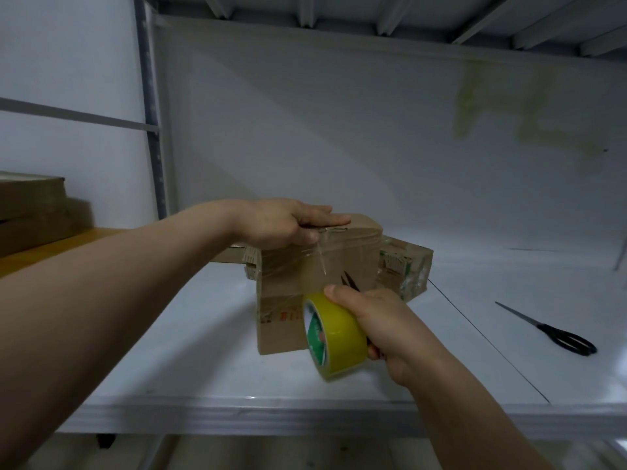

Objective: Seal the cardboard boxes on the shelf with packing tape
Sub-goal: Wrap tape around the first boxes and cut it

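White shelf (203,368) held box (339,259) upright between the hands.
Left hand (281,225) pressed flat on box top; right hand (376,320) gripped tape roll (334,337) just below, strip (320,262) taut vertically between them.

Middle of shelf surface (203,351) blocked by upright cardboard box (325,262); second box (407,269) close behind at right, flattened cardboard (230,256) behind at left. Left hand (281,225) flat over box top. Right hand (376,320) gripping tape roll (339,337) at box front. Free along front edge, front left corner and back right. Scissors (559,334) lying toward right edge. Capped overhead by upper shelf (339,15); upright post (152,130) at left edge.
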### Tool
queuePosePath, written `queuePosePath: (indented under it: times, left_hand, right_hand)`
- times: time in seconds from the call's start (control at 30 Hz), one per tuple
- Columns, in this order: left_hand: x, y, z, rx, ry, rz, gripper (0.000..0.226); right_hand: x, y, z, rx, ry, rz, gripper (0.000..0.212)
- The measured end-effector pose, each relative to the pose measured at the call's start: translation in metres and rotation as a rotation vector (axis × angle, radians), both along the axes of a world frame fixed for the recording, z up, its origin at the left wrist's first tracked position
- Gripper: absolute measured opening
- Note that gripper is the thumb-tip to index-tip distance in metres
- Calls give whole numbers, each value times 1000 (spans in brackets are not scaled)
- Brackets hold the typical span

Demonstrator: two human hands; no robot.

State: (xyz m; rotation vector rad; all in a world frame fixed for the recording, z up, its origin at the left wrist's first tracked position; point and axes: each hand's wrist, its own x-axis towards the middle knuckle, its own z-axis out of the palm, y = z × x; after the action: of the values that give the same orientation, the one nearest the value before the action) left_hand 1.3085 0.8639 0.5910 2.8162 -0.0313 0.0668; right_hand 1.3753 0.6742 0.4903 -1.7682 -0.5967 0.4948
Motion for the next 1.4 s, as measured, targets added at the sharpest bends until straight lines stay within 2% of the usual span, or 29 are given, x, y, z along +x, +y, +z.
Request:
queuePosePath:
  times: [0.17,0.3,0.4,0.47,0.63,0.73,0.8,0.87,0.93,1.0,1.07,1.2,1.27,1.3,1.33,1.4]
  left_hand:
    - [2,-1,4,-103,36,0,50]
    - [6,1,9,-75,98,41,70]
    - [11,0,-2,68,-54,95,74]
    - [13,4,-6,81,-123,102,71]
    - [-17,33,26,-215,-20,169,67]
    - [-35,57,29,-426,44,196,90]
    - [-38,71,12,-454,107,216,98]
    - [-37,79,-11,-489,140,258,91]
    - [-33,80,-34,-539,60,354,71]
    - [-30,77,-52,-477,-85,453,45]
    - [-28,77,-62,-338,-181,476,33]
    - [-33,74,-74,151,-128,431,20]
    - [-35,68,-85,257,-72,437,17]
    - [-37,65,-90,225,-38,433,20]
    - [-41,64,-92,109,-2,427,24]
    - [-48,65,-93,-266,101,377,32]
  right_hand:
    - [-3,6,-2,25,42,-16,39]
    - [-8,8,-5,52,90,-35,37]
    - [-13,6,-5,73,96,-36,38]
    - [-15,2,-7,103,67,-17,45]
    - [-22,-14,12,326,-54,148,39]
    - [-28,-9,34,403,-85,248,48]
    - [-37,-1,39,391,-106,292,45]
    - [-45,8,35,352,-107,299,34]
    - [-48,18,25,308,-79,234,24]
    - [-46,27,16,285,-51,125,22]
    - [-43,34,12,271,-54,71,28]
    - [-43,49,5,253,-54,28,40]
    - [-45,55,1,248,-62,36,38]
    - [-46,57,0,235,-79,55,34]
    - [-48,59,0,217,-94,77,29]
    - [-49,60,2,188,-89,104,24]
